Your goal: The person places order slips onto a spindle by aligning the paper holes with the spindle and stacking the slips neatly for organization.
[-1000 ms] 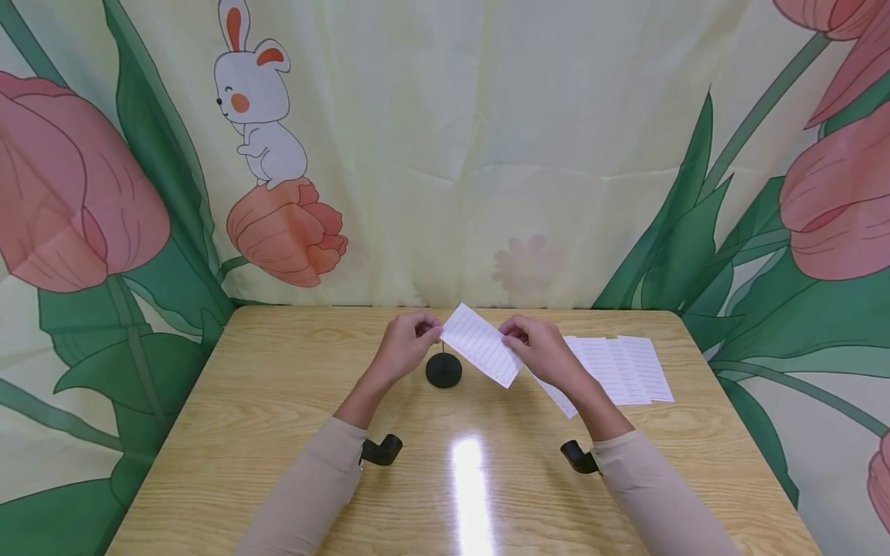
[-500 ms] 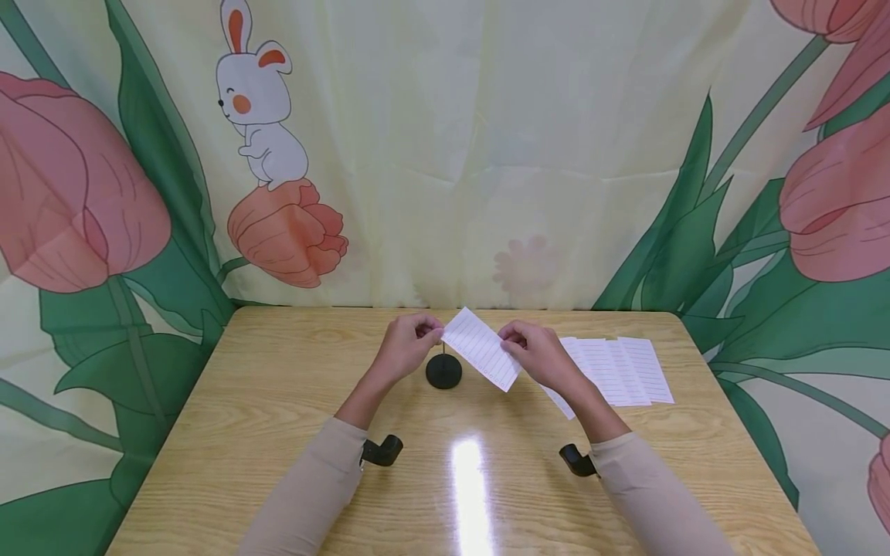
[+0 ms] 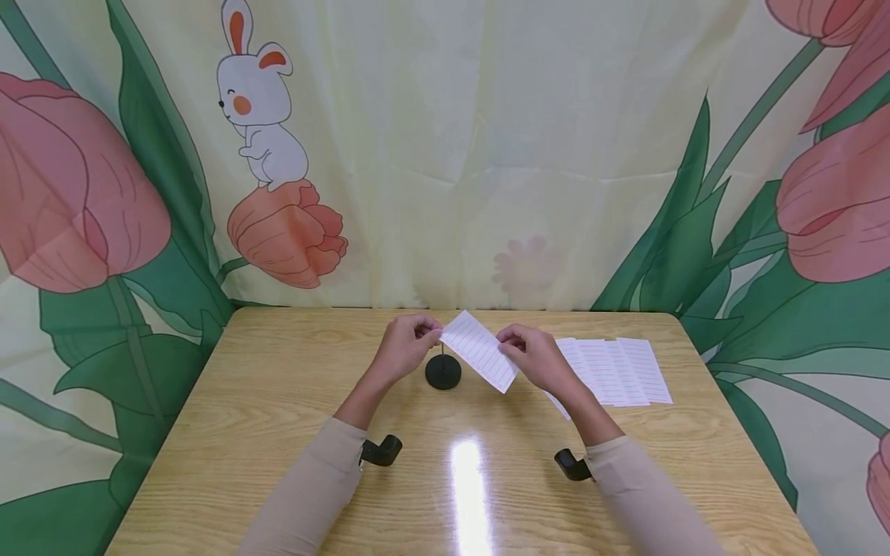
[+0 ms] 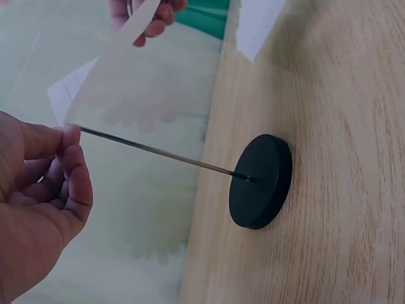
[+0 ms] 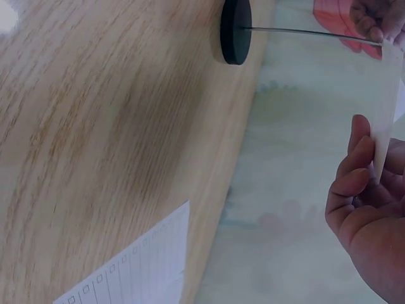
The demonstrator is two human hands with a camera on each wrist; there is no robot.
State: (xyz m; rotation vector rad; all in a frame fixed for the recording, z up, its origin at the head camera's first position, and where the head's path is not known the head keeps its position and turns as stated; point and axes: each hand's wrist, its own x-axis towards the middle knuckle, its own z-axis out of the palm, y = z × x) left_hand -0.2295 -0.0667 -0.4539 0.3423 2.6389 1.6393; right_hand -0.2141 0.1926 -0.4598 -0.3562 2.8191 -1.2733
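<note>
- A wooden table (image 3: 278, 363) is filling the lower part of the head view, its pale grain running sideways and a bright patch of light (image 3: 470, 494) shining near the front.
- A cream curtain (image 3: 431, 154) is hanging behind the table, showing big pink tulips (image 3: 83, 185) and green leaves on both sides.
- On its left part, a white rabbit (image 3: 267, 116) is sitting on an orange flower (image 3: 288, 235).
- Several lined sheets (image 3: 619, 372) are lying on the table's right side, overlapping in a fan; the right hand (image 3: 537, 354) and its wrist are partly hiding the leftmost one from the head camera.
- A black round base (image 3: 443, 372) is standing on the table near the middle, with a thin metal rod (image 4: 152, 149) rising from it.
- A lined paper (image 3: 480, 351) is being held tilted above the table, between the hands, one corner at the rod's tip; whether the rod is piercing it, I cannot tell.
- The left hand (image 3: 409, 342) is pinching that corner between thumb and fingers, right at the tip.
- The right hand is grasping the paper's opposite part between thumb and fingers.
- Beige sleeves (image 3: 309, 486) are covering both forearms, and a black wrist device (image 3: 382, 450) is jutting inward from each.
</note>
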